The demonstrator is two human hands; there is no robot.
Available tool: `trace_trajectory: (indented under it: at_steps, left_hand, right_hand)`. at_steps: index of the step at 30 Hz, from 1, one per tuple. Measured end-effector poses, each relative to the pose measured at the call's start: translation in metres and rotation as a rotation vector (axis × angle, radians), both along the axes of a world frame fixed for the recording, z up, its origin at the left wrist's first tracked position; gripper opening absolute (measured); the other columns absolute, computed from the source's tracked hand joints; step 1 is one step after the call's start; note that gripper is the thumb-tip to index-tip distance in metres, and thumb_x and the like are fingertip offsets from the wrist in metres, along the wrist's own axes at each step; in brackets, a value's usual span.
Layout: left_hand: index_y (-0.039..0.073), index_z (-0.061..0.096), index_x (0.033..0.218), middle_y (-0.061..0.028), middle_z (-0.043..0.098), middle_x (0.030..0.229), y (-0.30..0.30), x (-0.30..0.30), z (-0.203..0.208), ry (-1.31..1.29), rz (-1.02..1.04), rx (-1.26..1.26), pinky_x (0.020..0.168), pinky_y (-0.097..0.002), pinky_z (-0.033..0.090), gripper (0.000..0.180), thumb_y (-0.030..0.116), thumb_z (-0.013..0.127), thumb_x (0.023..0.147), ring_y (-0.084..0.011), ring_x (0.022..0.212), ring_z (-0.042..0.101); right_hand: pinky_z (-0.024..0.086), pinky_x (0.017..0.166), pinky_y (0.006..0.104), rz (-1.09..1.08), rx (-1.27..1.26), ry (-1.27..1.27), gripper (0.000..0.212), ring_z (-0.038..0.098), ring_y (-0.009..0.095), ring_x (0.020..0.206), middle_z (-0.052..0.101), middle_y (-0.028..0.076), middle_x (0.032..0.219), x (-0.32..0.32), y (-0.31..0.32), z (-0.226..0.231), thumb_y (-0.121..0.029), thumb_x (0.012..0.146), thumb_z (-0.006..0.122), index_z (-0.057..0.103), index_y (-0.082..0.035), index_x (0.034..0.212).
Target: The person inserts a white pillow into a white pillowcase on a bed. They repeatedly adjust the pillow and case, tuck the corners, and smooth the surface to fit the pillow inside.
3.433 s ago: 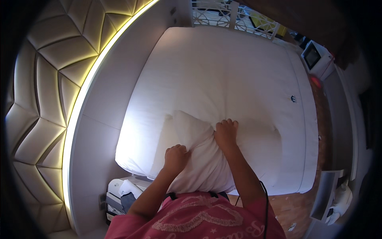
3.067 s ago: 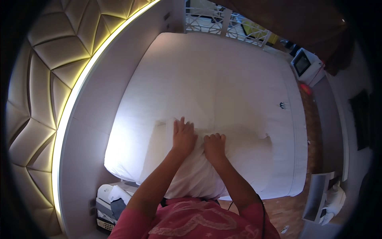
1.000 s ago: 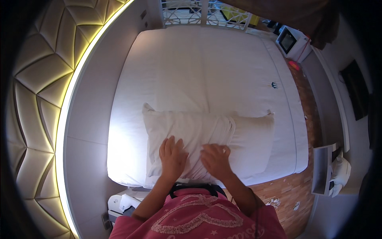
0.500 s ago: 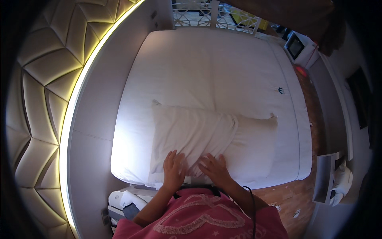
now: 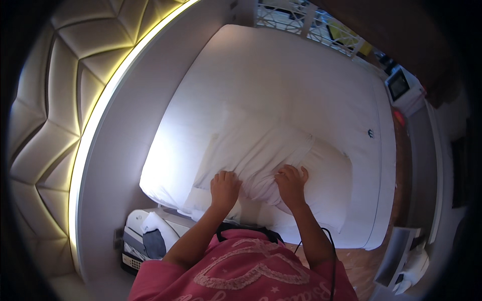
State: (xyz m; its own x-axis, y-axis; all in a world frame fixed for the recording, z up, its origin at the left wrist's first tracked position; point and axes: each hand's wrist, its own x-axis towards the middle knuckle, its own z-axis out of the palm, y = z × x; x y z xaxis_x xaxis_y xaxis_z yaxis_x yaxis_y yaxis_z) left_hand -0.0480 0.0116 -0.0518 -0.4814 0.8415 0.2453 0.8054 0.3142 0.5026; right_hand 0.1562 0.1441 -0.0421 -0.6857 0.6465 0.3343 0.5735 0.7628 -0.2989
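Note:
A white pillow [image 5: 329, 173] lies on the near part of a bed with a white sheet [image 5: 271, 70]. A loose, wrinkled white pillowcase [image 5: 253, 145] covers the left and middle of it, while the right end shows smooth beyond the cloth's hem. My left hand [image 5: 225, 188] is closed on the near edge of the pillowcase, fingers curled over the cloth. To its right, my right hand [image 5: 291, 184] grips bunched folds of the same cloth, thumb apart. Both fingertips are partly hidden in the fabric. Below my hands, the pillow's near side shows from under the cloth.
On the left runs a padded wall [image 5: 60, 100] edged by a bright light strip [image 5: 100, 113]. A bedside cabinet [image 5: 135, 220] with a white cloth and a dark item stands near left. A white lattice screen [image 5: 306, 25] rises at the far end. At right are a white-cased appliance [image 5: 401, 88] and a shelf [image 5: 396, 256].
Both hands have moved away from me, drawing the pillowcase's near edge up over the pillow. The near side is now exposed. The view has also turned, shifting the bed in the picture.

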Motion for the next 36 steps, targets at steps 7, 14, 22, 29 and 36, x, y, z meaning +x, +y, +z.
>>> trace_trajectory:
  at_steps: [7,14,22,29,36]
  left_hand:
    - [0.007,0.064,0.085,-0.0114,0.064,0.085,-0.008,0.032,-0.007,-0.059,-0.114,-0.036,0.076,-0.0469,0.051,0.008,0.01,0.07,0.08,-0.0339,0.087,0.063]
    - [0.009,0.065,0.084,-0.0102,0.065,0.088,-0.011,0.077,0.0,-0.138,-0.101,0.027,0.074,-0.0437,0.052,0.008,0.009,0.071,0.078,-0.0321,0.082,0.063]
    - [0.001,0.062,0.116,-0.0204,0.062,0.113,-0.035,0.003,0.019,0.163,0.44,0.113,0.088,-0.0505,0.048,0.038,0.016,0.075,0.083,-0.0405,0.1,0.06]
    - [-0.004,0.058,0.121,-0.0278,0.064,0.113,-0.056,-0.019,-0.02,-0.362,0.447,-0.311,0.09,-0.0494,0.051,0.051,0.035,0.072,0.09,-0.0457,0.107,0.062]
    - [0.0,0.057,0.109,-0.0237,0.069,0.099,-0.046,-0.022,-0.004,-0.472,0.358,-0.109,0.078,-0.0467,0.051,0.033,0.026,0.068,0.093,-0.0423,0.091,0.067]
  right_hand:
    - [0.02,0.112,0.0559,0.154,-0.031,0.006,0.005,0.056,0.019,0.125,0.066,0.0,0.115,0.019,0.004,0.013,-0.011,0.087,0.065,0.068,-0.013,0.09]
    - [0.018,0.114,0.054,0.184,-0.062,0.018,0.009,0.06,0.02,0.122,0.068,0.002,0.114,0.05,0.027,0.023,-0.009,0.089,0.064,0.066,-0.012,0.097]
    - [0.02,0.114,0.0542,0.088,-0.06,0.026,0.013,0.059,0.023,0.12,0.066,0.005,0.112,0.096,0.027,0.013,-0.008,0.085,0.068,0.064,-0.012,0.097]
    - [0.022,0.11,0.0568,0.404,-0.052,0.03,0.028,0.052,0.026,0.123,0.062,0.005,0.117,0.032,-0.031,0.006,-0.023,0.079,0.074,0.065,-0.013,0.104]
    - [0.021,0.109,0.057,0.329,0.088,-0.092,0.037,0.051,0.025,0.126,0.061,0.003,0.123,0.011,-0.064,-0.012,-0.027,0.081,0.073,0.067,-0.016,0.116]
